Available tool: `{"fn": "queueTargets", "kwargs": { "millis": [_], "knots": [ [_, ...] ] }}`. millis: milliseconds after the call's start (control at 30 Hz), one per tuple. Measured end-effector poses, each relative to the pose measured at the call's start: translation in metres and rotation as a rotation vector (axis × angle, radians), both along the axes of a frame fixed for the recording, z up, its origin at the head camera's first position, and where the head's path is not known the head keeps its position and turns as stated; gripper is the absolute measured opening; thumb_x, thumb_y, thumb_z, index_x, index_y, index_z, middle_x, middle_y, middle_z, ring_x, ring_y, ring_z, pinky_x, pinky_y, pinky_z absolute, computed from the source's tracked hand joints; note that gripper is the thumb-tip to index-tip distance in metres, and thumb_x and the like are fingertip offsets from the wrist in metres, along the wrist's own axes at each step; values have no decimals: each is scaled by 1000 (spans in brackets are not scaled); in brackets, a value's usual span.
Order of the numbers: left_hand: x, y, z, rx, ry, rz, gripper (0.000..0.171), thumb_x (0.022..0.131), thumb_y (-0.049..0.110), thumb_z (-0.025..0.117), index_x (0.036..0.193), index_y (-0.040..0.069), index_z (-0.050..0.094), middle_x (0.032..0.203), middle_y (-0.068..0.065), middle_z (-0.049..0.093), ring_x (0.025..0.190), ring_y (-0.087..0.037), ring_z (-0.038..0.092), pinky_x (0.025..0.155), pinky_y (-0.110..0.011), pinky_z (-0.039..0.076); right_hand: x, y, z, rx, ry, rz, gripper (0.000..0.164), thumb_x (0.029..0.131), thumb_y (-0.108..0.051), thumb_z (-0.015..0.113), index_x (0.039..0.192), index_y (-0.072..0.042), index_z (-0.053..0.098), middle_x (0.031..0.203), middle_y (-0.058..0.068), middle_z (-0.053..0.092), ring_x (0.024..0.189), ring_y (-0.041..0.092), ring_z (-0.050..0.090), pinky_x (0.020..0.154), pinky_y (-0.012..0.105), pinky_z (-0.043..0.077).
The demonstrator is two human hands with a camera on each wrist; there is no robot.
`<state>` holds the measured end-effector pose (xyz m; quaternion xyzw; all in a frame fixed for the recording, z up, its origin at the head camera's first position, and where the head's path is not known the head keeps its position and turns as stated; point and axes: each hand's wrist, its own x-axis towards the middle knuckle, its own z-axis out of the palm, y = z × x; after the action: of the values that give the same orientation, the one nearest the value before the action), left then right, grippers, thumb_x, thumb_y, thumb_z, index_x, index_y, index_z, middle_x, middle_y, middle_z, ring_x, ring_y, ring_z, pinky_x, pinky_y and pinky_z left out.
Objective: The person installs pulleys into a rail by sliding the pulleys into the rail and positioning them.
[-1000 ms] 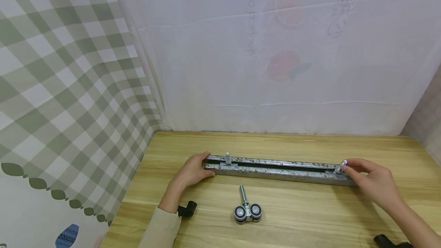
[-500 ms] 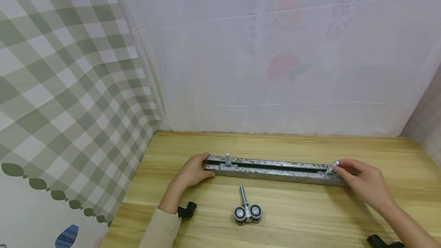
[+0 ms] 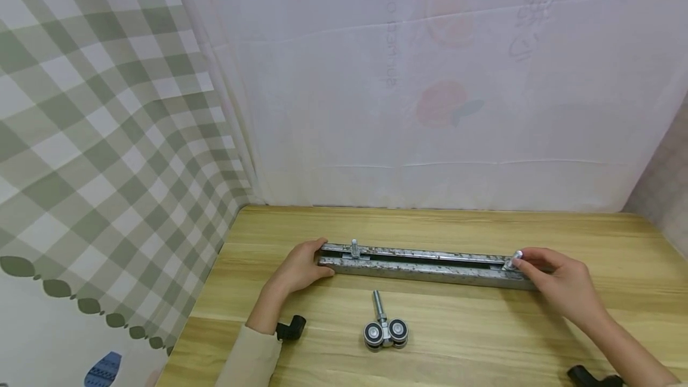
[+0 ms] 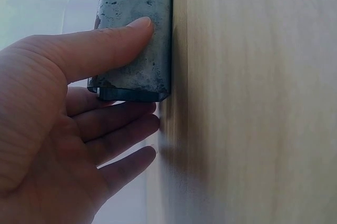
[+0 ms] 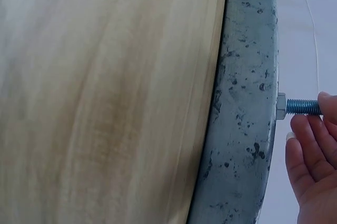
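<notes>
A grey metal track (image 3: 419, 269) with a slot along its top lies lengthwise on the wooden table. My left hand (image 3: 298, 264) grips its left end, thumb against the near side. In the left wrist view that thumb presses the speckled metal and several fingers sit around the end. Near this end a threaded bolt (image 3: 355, 248) stands up from the slot. Toward the right end, my right hand (image 3: 564, 282) pinches a second, tilted threaded bolt (image 5: 303, 107) by its tip; a hex nut (image 5: 281, 106) sits at its base. Whatever carries the bolts inside the track is hidden.
A loose roller trolley (image 3: 386, 330) with black-and-silver wheels and a threaded stem lies in front of the track. Black wrist fittings show beside both forearms. Behind the table (image 3: 457, 339) hangs a pale curtain (image 3: 344, 106); checkered cloth (image 3: 123, 136) covers the left side.
My right hand has slid the right bolt leftward along the slot, more slowly in the last half second. The left hand, the left bolt and the loose trolley have stayed in place.
</notes>
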<state>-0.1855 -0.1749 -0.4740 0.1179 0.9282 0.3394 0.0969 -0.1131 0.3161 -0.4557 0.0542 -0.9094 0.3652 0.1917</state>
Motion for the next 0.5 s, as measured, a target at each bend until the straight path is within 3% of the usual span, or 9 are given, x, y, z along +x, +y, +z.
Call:
{"fn": "queueTargets", "kwargs": {
  "millis": [100, 267, 500],
  "knots": [
    [1, 0, 1, 8, -5, 1, 78, 89, 22, 87, 153, -2, 50, 154, -21, 52, 144, -38, 47, 118, -51, 41, -1, -2, 0, -1, 13, 12, 17, 90, -1, 81, 107, 3, 77, 90, -5, 76, 82, -19, 58, 63, 6, 50],
    [2, 0, 1, 9, -12, 0, 78, 89, 22, 87, 154, -1, 50, 154, -21, 52, 144, -38, 47, 117, -52, 42, -1, -5, -1, 12, 26, 12, 18, 90, 0, 81, 107, 3, 77, 91, 11, 77, 82, -20, 57, 62, 6, 50],
    [1, -1, 0, 16, -10, -2, 78, 89, 22, 87, 154, -2, 50, 154, -21, 52, 144, -39, 46, 117, -52, 41, -2, -11, -2, 0, 30, 37, 17, 89, 2, 81, 106, 3, 77, 93, 16, 77, 82, -17, 60, 63, 7, 51]
  ]
}}
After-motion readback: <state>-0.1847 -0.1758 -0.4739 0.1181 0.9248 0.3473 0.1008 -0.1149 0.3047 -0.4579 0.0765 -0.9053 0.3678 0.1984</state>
